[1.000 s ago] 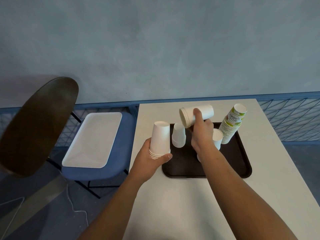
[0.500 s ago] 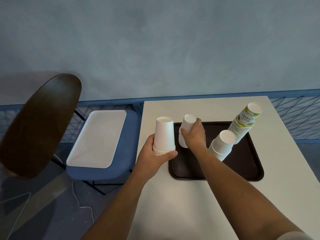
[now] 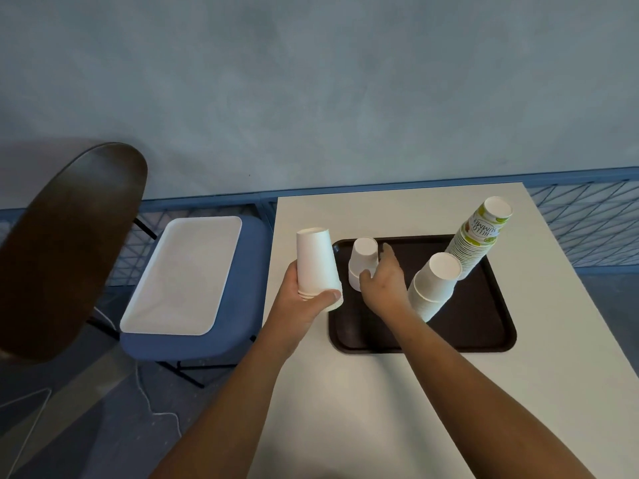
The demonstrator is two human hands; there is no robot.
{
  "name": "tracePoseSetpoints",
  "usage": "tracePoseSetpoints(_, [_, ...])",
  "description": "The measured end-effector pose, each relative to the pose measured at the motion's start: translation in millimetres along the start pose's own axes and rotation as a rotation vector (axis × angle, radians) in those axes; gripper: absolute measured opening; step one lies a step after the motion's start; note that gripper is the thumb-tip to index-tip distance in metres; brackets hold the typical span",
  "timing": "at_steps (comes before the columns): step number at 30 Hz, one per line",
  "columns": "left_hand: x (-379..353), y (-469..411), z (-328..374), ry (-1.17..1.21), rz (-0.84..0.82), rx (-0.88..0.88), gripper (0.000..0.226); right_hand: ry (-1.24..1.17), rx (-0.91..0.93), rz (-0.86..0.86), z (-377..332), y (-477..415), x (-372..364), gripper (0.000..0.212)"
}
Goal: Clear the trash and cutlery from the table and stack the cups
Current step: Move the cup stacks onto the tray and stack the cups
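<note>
On the white table (image 3: pixel 363 392) lies a dark brown tray (image 3: pixel 470 326). My left hand (image 3: pixel 304 302) grips an upside-down stack of white cups (image 3: pixel 316 261) just left of the tray. A short upside-down stack of white cups (image 3: pixel 363 257) stands on the tray's left end. My right hand (image 3: pixel 383 281) is beside that stack with fingers spread loosely, its thumb touching the base. A second white stack (image 3: pixel 435 285) leans at mid tray. Behind it a tall stack of printed cups (image 3: pixel 480 236) leans right.
A blue chair seat (image 3: pixel 249 271) left of the table carries a white rectangular tray (image 3: pixel 183 274). A dark wooden chair back (image 3: pixel 65 247) fills the far left. A blue mesh rail (image 3: pixel 584 226) runs behind and to the right of the table.
My right hand carried a single white cup down onto the short stack on the tray and has loosened its grip. My left hand kept holding its stack.
</note>
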State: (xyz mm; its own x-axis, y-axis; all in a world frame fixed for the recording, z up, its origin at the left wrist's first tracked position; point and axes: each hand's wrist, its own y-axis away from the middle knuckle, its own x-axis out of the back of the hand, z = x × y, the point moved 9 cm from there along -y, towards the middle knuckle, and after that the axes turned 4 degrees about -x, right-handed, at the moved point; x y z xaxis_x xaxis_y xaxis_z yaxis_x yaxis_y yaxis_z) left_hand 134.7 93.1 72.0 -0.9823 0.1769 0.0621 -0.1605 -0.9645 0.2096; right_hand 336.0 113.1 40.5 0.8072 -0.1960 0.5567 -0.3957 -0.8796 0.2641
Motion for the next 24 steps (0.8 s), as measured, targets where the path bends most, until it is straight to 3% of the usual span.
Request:
tracePoseSetpoints(7, [-22.6,-17.2,2.0,0.299,0.085,0.089,0.077,-0.052,0.308,0.161,-45.4,37.2,62.4,0.046])
tracePoseSetpoints(13, [-40.5,-38.1,29.1,0.152,0.074,0.006,0.081,0.006,0.556,0.328,-64.8,55.9,124.6,0.031])
tracePoseSetpoints(17, [-50.3,-55.4,47.1,-0.020,0.125,-0.054,0.075,0.070,0.495,0.364,-43.1,45.5,148.2,0.028])
tracePoseSetpoints(21, [-63.0,-70.6,57.0,-0.158,0.167,-0.133,0.080,0.119,0.372,0.246,-13.3,34.1,146.5,0.042])
tracePoseSetpoints(24, [-71.6,-82.3,53.3,-0.251,0.173,-0.161,0.084,0.201,0.391,0.205,-2.0,33.3,139.6,0.053])
